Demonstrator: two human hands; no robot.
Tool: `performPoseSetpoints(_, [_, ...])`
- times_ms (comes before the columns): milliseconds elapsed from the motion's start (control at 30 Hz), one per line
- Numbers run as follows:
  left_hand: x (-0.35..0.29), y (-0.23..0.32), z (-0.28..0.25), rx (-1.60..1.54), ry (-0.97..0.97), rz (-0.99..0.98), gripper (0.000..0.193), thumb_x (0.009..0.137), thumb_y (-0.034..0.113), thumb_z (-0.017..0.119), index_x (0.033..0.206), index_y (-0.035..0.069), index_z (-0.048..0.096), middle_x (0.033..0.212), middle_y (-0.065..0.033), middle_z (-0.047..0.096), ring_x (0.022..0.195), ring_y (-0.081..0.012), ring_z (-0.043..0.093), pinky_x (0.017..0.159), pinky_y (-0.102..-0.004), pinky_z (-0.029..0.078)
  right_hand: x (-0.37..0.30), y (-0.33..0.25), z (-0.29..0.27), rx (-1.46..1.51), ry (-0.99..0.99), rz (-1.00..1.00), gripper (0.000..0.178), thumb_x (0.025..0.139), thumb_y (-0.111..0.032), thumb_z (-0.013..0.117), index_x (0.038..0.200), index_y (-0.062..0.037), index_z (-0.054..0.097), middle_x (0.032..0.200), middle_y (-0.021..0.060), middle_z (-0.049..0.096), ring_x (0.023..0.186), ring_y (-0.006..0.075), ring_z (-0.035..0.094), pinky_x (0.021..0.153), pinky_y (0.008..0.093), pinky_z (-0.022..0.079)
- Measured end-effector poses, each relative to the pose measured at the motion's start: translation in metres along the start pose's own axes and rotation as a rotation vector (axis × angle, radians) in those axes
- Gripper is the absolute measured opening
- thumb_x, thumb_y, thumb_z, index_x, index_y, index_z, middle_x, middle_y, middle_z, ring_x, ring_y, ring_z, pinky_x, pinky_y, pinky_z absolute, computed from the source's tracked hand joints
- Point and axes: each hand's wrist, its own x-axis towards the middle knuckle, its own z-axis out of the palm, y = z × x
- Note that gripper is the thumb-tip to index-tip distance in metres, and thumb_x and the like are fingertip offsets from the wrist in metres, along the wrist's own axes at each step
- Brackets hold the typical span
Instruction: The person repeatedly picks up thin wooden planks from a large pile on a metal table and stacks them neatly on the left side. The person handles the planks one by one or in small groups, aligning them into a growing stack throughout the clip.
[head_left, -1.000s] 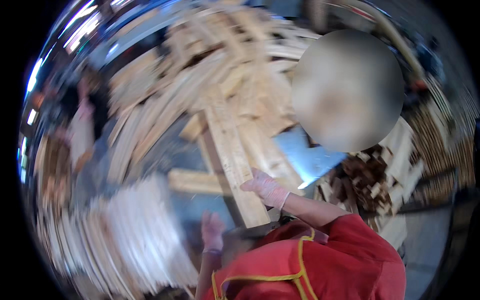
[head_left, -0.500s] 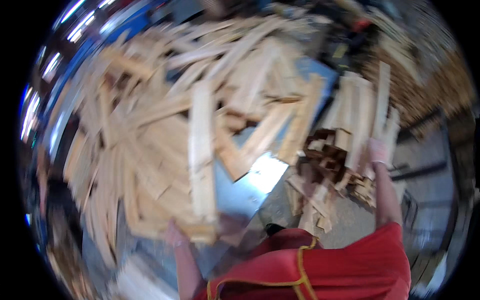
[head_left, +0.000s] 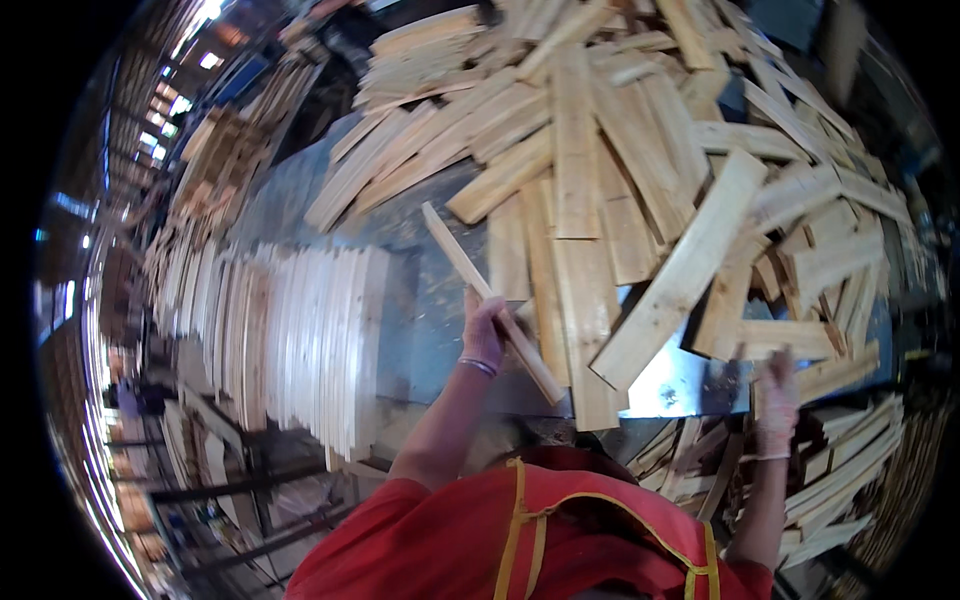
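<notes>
My left hand (head_left: 483, 335), in a pale glove, is closed around a wooden board (head_left: 455, 255) tilted up on its narrow edge above the metal table (head_left: 410, 290). My right hand (head_left: 778, 395) is gloved too and reaches over the table's front right edge with its fingers stretched out, slightly blurred. It is beside a short board (head_left: 785, 340) at the edge of the loose pile, and I see nothing held in it. Between my hands a wide plank (head_left: 685, 270) lies slantwise over other loose boards (head_left: 585, 310).
A neat row of boards on edge (head_left: 310, 330) stands at the table's left. Stacked boards (head_left: 420, 55) rest at the far side. A heap of loose boards (head_left: 830, 250) covers the right. More wood pieces (head_left: 840, 470) sit below the table's right edge.
The view has swung left, bringing in the row of boards. My left hand now holds a board up off the pile. My right hand has come away from the upright piece at the right stack.
</notes>
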Motion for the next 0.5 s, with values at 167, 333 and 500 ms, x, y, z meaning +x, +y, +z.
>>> performPoseSetpoints(167, [-0.045,0.051,-0.08,-0.547,-0.191,-0.272,0.068,0.085,0.033,0.075,0.137,-0.008,0.058,0.119,-0.0256,0.07,0.108,-0.0384,0.072,0.098,-0.047,0.06,0.003,-0.117,0.186,0.477,-0.222,0.292,0.103,0.093,-0.03,0.081,0.169,0.0027,0.019,0.132,0.0131,0.065,0.111,0.0191,0.064,0.091,0.0342,0.054])
performPoseSetpoints(333, [-0.065,0.094,-0.154,0.666,0.054,0.002,0.055,0.089,0.023,0.069,0.137,-0.003,0.062,0.123,-0.0204,0.073,0.11,-0.041,0.072,0.1,-0.0486,0.058,0.006,-0.142,0.256,0.598,-0.229,0.107,0.048,0.092,-0.015,0.081,0.133,0.0003,0.06,0.11,0.0096,0.071,0.093,0.0189,0.071,0.08,0.0323,0.059])
performPoseSetpoints(500, [-0.089,0.125,-0.209,1.856,0.519,0.518,0.049,0.09,0.012,0.061,0.138,0.008,0.057,0.137,-0.0096,0.06,0.133,-0.0318,0.055,0.113,-0.0488,0.041,-0.086,-0.197,0.321,0.582,-0.379,0.065,0.057,0.095,-0.01,0.075,0.144,0.0025,0.051,0.121,0.0121,0.069,0.103,0.0218,0.071,0.089,0.0362,0.06])
